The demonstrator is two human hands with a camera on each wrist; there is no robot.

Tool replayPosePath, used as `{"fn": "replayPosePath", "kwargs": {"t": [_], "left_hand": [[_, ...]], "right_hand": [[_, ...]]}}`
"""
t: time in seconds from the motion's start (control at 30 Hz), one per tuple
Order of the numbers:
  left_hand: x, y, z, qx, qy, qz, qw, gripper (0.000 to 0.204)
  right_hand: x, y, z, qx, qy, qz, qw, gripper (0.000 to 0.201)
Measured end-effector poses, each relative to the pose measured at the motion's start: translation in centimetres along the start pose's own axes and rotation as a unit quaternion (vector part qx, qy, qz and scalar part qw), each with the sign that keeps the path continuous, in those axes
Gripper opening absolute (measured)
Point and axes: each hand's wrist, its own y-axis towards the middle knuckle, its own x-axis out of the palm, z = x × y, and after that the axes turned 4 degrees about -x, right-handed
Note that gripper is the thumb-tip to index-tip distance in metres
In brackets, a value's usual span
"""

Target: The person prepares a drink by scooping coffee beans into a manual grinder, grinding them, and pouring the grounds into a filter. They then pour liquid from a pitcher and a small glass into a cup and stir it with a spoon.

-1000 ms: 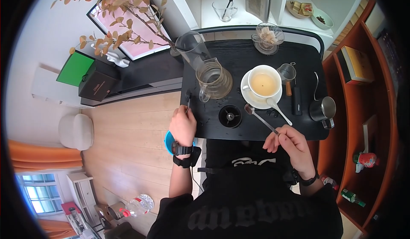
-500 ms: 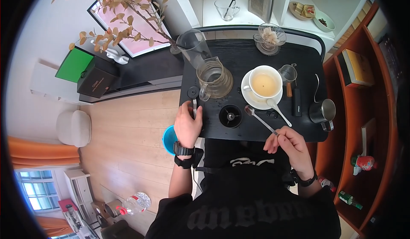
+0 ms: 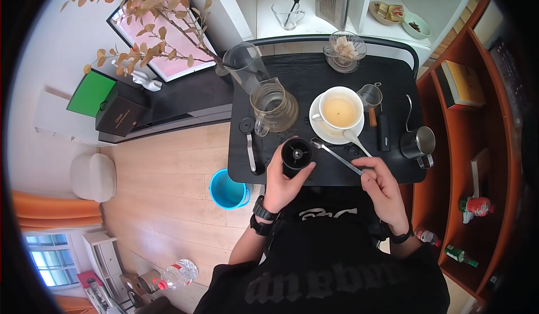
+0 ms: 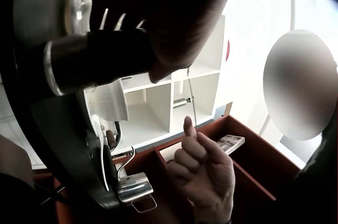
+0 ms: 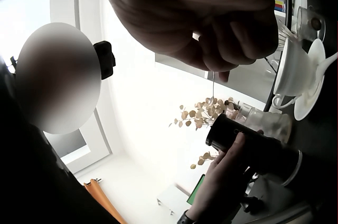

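Observation:
My left hand (image 3: 283,182) grips a black hand coffee grinder (image 3: 297,158), with fingers and thumb round its body. The grinder's top is uncovered, showing a metal shaft at its centre. Its crank handle with round cap (image 3: 250,145) lies at the table's left side. In my right hand (image 3: 383,188) a long metal spoon (image 3: 342,159) is pinched by the handle, its bowl pointing towards the grinder. Behind the spoon, a white cup (image 3: 339,107) of pale yellow liquid stands on a saucer (image 3: 319,130), with a white spoon (image 3: 359,144) on the saucer's edge.
A glass carafe (image 3: 278,109) and a tall glass vase (image 3: 244,67) stand left on the black table (image 3: 306,72). A dripper with a used filter (image 3: 345,50) is at the back. Right are a black stick-shaped device (image 3: 384,133) and a steel pitcher (image 3: 416,144). A blue bucket (image 3: 229,191) stands below.
My left hand has laid the crank handle down at the table's left side, then moved right and taken hold of the grinder. The right hand keeps the spoon in about the same place.

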Motion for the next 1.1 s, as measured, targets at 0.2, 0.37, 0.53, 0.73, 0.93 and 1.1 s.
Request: {"fn": "replayPosePath", "kwargs": {"t": [0.2,0.37,0.53,0.73,0.93,1.1], "left_hand": [[0.8,-0.7,-0.7,0.108,-0.007,0.066,0.992,0.049],[-1.0,-1.4,0.6,0.154,0.091,0.032,0.983,0.055],[-1.4,-2.1,3.3,0.208,0.17,0.043,0.962,0.056],[-2.8,-3.2,4.3,0.247,0.27,0.016,0.931,0.065],[-3.0,-3.9,5.8,0.291,0.33,-0.063,0.896,0.063],[-3.5,-4.8,4.7,0.233,0.293,-0.002,0.927,0.072]], "right_hand": [[-2.4,-1.9,0.4,-0.108,0.12,0.009,0.987,0.013],[-3.2,-2.1,-1.0,-0.222,0.069,-0.02,0.972,0.02],[-1.9,-2.1,-1.9,-0.268,0.103,-0.031,0.957,0.024],[-1.3,-1.7,-1.8,-0.27,0.005,-0.073,0.96,0.018],[1.7,-1.1,0.1,-0.205,-0.031,-0.134,0.969,0.015],[1.7,-1.4,0.0,-0.168,0.092,-0.077,0.978,0.027]]}}
